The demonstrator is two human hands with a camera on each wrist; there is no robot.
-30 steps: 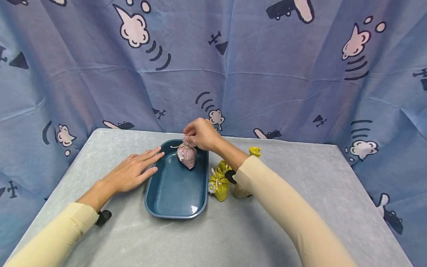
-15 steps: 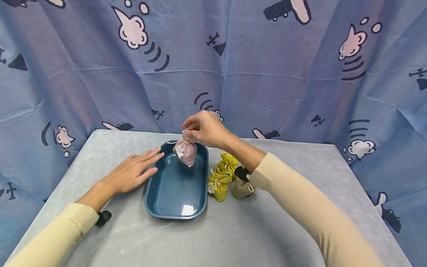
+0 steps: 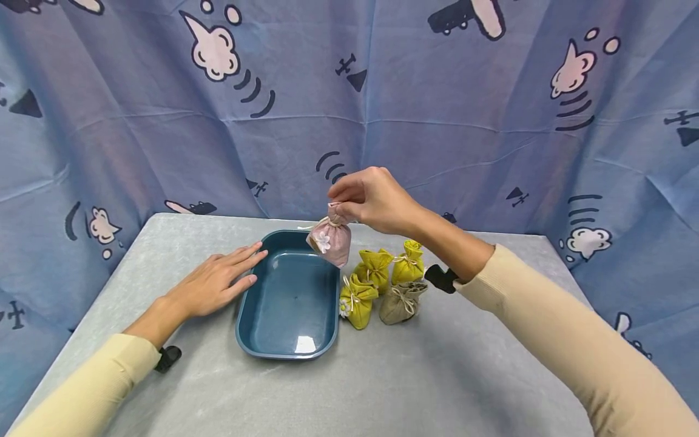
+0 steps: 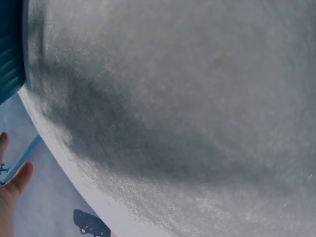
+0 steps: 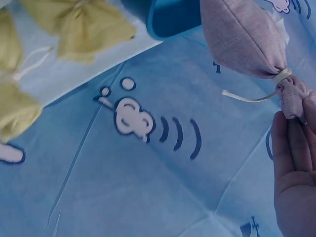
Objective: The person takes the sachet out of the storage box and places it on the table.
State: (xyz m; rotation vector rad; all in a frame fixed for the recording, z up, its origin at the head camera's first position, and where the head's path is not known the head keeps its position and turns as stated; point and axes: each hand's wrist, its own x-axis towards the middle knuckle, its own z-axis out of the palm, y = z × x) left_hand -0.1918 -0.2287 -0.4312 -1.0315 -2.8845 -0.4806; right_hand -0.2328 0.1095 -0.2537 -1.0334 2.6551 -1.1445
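In the head view my right hand (image 3: pixel 382 200) pinches the gathered top of a pink cloth pouch (image 3: pixel 332 244) with a white flower and a pale drawstring. The pouch hangs over the right rim of a blue plastic tray (image 3: pixel 289 355). Seen from the right wrist, the pink pouch (image 5: pixel 247 39) dangles from the fingers (image 5: pixel 286 143). My left hand (image 3: pixel 218 282) lies with straight fingers, their tips at the tray's left rim. Only part of the left hand (image 4: pixel 12 192) shows in the left wrist view.
Right of the tray stand a yellow pouch with a daisy (image 3: pixel 360 303), a second yellow pouch (image 3: pixel 374 270), a third yellow pouch (image 3: pixel 408 264) and a brown pouch (image 3: pixel 401 303). A grey cloth-covered table (image 3: pixel 306 400) lies beneath, with a patterned blue curtain (image 3: pixel 295 79) behind.
My right hand has lifted the pink pouch up out of the tray and carried it right, to the tray's right rim. The left hand has stayed in place.
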